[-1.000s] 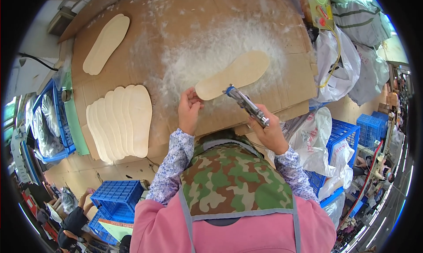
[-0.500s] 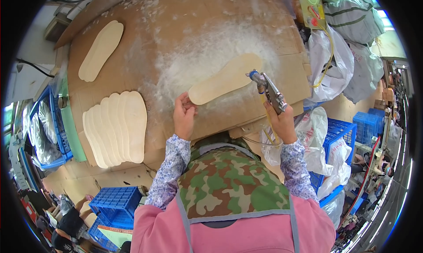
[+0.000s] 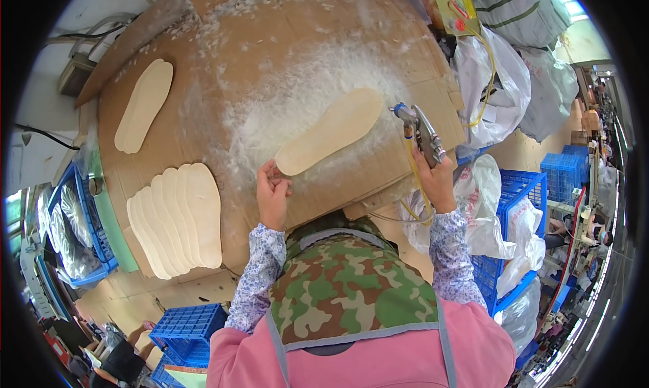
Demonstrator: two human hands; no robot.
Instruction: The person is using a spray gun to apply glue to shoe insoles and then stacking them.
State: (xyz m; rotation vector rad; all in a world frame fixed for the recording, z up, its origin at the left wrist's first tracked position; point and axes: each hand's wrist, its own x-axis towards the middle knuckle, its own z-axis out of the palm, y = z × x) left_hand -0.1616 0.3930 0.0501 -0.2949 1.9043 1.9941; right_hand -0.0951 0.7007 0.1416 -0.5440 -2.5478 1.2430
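One pale insole [image 3: 329, 130] lay flat near the middle of the cardboard-covered surface [image 3: 223, 43], inside a wide patch of white overspray. The left hand [image 3: 272, 193] touched its near, heel end, the fingers [image 3: 277, 175] curled loosely at the edge and pinching or about to pinch it; which of the two could not be told. The right hand [image 3: 436, 178] was clenched round the grip of a spray gun [image 3: 419, 128], held upright off the right edge of the surface, its nozzle clear of the insole.

By the look of it, this piece had been sprayed and was ready to be taken away. A fanned stack of insoles [image 3: 177, 219] lay toward the near left corner, and a single insole [image 3: 143, 104] lay well apart at the far left; whether those were coated or waiting could not be judged.

Compared with a second before, the gun had left the insole's right end and swung out and up to the right, while the left hand stayed at the heel end.
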